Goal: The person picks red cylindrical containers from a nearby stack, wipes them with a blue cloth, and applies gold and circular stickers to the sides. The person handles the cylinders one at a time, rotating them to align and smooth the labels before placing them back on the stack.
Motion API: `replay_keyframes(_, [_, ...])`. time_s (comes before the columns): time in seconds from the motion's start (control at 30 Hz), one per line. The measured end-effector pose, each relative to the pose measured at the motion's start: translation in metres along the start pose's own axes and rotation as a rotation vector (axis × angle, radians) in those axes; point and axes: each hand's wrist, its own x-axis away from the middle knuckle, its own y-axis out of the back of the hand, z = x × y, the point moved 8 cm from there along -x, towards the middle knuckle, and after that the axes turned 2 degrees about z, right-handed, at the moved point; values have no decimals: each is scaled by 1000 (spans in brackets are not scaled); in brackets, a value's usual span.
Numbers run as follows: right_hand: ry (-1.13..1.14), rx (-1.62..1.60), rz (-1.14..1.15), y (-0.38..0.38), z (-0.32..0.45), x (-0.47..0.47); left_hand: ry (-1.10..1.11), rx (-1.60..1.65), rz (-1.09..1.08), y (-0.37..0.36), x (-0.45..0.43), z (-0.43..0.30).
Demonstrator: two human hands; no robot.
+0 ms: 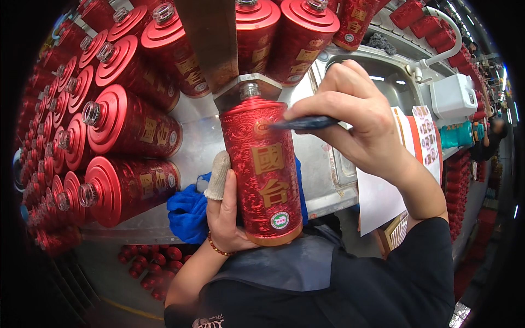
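A red embossed bottle (262, 164) with gold characters and a small round green-and-white sticker lies tilted in front of my body. Its clear glass neck (250, 90) points away from me and meets a metal bracket (266, 80). My left hand (227, 221) grips the bottle's left side near the base; one finger wears a pale knitted finger sleeve (220, 174). Between the fingers of my right hand (352, 106) is a dark, slim pen-like tool (311, 123). Its blurred tip is over the bottle's upper front, and I cannot tell whether it touches.
A crumpled blue cloth (188, 213) lies left of the bottle. Many similar red bottles (131, 123) crowd the metal counter (201, 123). To the right are a sink (393, 78), white paper (377, 197), a sticker sheet (427, 135) and a white jug (453, 96). A post (211, 37) rises ahead.
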Motion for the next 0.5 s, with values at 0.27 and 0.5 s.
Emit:
replay_keyframes(0.27, [-56,-56,75,-5,6,13,20,15,-15,-2,5,6])
replay_keyframes(0.5, [-59,35,-43,-6,1,0,43,41,-13,-3,6,8])
